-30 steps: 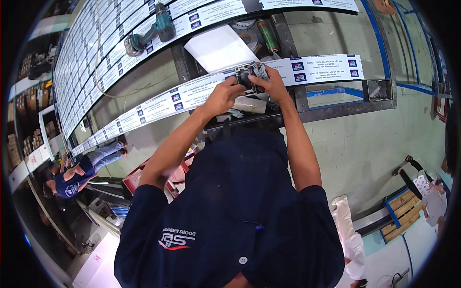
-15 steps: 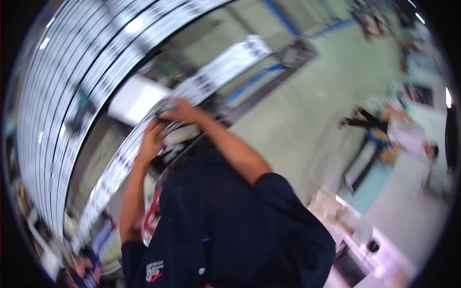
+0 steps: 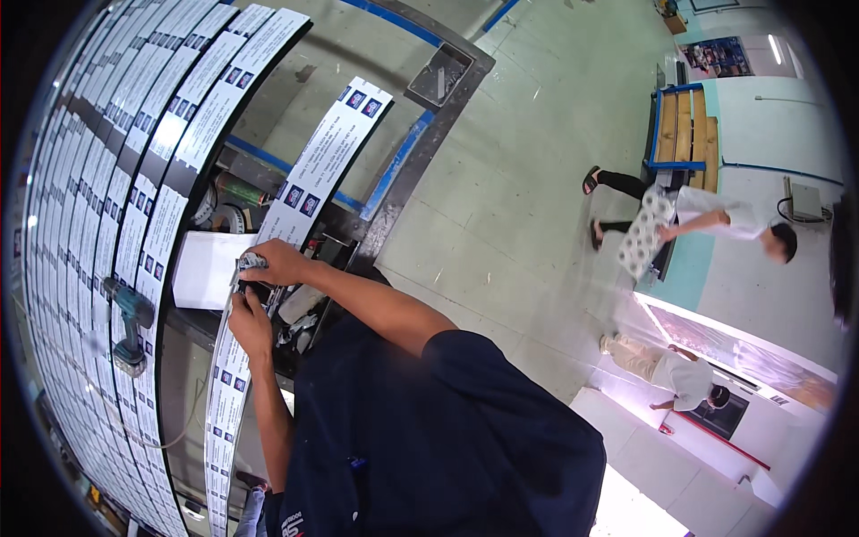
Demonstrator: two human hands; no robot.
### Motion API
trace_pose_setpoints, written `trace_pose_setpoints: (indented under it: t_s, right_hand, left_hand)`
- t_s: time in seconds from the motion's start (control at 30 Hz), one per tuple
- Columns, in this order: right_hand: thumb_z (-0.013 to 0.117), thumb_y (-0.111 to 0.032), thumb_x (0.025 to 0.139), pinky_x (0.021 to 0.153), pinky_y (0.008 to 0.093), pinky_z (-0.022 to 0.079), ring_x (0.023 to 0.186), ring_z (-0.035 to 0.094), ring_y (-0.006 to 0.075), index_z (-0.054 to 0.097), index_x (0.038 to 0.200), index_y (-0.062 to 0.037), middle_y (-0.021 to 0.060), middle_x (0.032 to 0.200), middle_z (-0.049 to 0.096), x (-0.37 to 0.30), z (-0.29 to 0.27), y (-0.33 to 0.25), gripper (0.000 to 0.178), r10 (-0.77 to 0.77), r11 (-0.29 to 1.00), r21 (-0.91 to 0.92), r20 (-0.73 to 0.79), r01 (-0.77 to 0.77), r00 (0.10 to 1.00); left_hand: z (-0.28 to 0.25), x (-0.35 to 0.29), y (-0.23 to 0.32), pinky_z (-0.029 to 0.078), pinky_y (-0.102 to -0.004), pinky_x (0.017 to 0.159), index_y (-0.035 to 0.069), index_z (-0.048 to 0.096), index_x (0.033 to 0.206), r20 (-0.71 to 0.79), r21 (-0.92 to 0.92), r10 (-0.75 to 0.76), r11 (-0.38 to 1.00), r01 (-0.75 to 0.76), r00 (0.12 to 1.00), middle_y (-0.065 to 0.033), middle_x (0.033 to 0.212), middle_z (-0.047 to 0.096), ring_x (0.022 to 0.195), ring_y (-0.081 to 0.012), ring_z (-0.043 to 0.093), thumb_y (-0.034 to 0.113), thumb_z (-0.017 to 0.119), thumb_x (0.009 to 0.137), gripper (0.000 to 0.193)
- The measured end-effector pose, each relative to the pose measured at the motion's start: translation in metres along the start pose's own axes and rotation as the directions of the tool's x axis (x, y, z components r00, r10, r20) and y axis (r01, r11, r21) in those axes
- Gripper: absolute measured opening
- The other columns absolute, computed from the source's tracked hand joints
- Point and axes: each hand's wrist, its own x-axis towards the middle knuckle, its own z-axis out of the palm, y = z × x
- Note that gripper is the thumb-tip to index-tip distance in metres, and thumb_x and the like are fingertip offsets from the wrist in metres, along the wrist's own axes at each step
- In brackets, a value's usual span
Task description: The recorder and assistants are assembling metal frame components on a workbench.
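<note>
From the head camera, we find both hands over a long film-wrapped strip [image 3: 309, 170], at the near edge of the white sheet [image 3: 208, 273]. We record the right hand [image 3: 279, 264] closed round a small grey and dark fitting [image 3: 251, 262], its fingers covering much of it. We note the left hand [image 3: 250, 322] just below, fingers narrowly bent toward the fitting's lower end — whether they pinch it, we cannot tell. Beside the hands we observe a pale roll [image 3: 301, 304]; beyond the sheet, a green can [image 3: 240, 190] lies on its side. We see a teal power drill [image 3: 132, 322] resting on further wrapped strips [image 3: 170, 224] — well apart from the fitting.
</note>
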Motion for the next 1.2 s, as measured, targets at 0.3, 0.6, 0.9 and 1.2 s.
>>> trace_pose_setpoints:
  t_s: [0.3, 0.6, 0.9, 1.2]
  right_hand:
    - [0.081, -0.041, 0.097, 0.081, 0.0424, 0.06, 0.089, 0.077, 0.0207, 0.077, 0.115, -0.0002, 0.0138, 0.099, 0.082, 0.004, 0.025, 0.048, 0.045, 0.241, 0.96, -0.156, 0.031, -0.234, 0.97]
    - [0.086, -0.036, 0.095, 0.069, 0.0346, 0.053, 0.076, 0.067, 0.0103, 0.08, 0.1, 0.0013, 0.0047, 0.082, 0.078, 0.015, 0.003, -0.013, 0.038, 0.202, 0.975, 0.077, 0.084, -0.209, 0.976]
    - [0.083, -0.02, 0.098, 0.049, 0.0233, 0.043, 0.054, 0.055, 0.0047, 0.077, 0.102, -0.0014, -0.0016, 0.075, 0.068, -0.026, -0.032, -0.009, 0.02, 0.406, 0.853, 0.342, 0.039, -0.394, 0.913]
    - [0.085, -0.021, 0.094, 0.073, 0.0307, 0.055, 0.079, 0.07, 0.01, 0.08, 0.106, -0.0012, 0.0046, 0.089, 0.079, -0.032, -0.023, -0.003, 0.023, 0.359, 0.926, 0.136, -0.024, -0.353, 0.933]
  left_hand:
    - [0.034, 0.018, -0.044, 0.052, -0.0555, 0.065, -0.005, 0.065, 0.082, 0.142, 0.257, 0.342, 0.893, -0.369, 0.929, -0.0272, 0.078, 0.067, 0.07, -0.0456, 0.068, 0.013, 0.055, 0.102, 0.029]
    - [0.005, 0.013, -0.012, 0.054, -0.0616, 0.08, -0.012, 0.064, 0.094, 0.063, -0.077, -0.086, 0.993, 0.091, 0.994, -0.0408, 0.083, 0.068, 0.084, -0.0598, 0.068, 0.022, 0.057, 0.104, 0.036]
    - [-0.007, 0.0, 0.015, 0.055, -0.0617, 0.082, -0.005, 0.067, 0.097, 0.064, -0.065, -0.237, 0.968, 0.242, 0.969, -0.0347, 0.086, 0.073, 0.086, -0.056, 0.071, 0.028, 0.06, 0.105, 0.035]
    - [-0.002, 0.012, 0.011, 0.057, -0.0629, 0.085, -0.016, 0.055, 0.107, 0.161, -0.025, -0.192, 0.98, 0.199, 0.968, -0.0427, 0.086, 0.07, 0.087, -0.0594, 0.071, 0.016, 0.058, 0.103, 0.032]
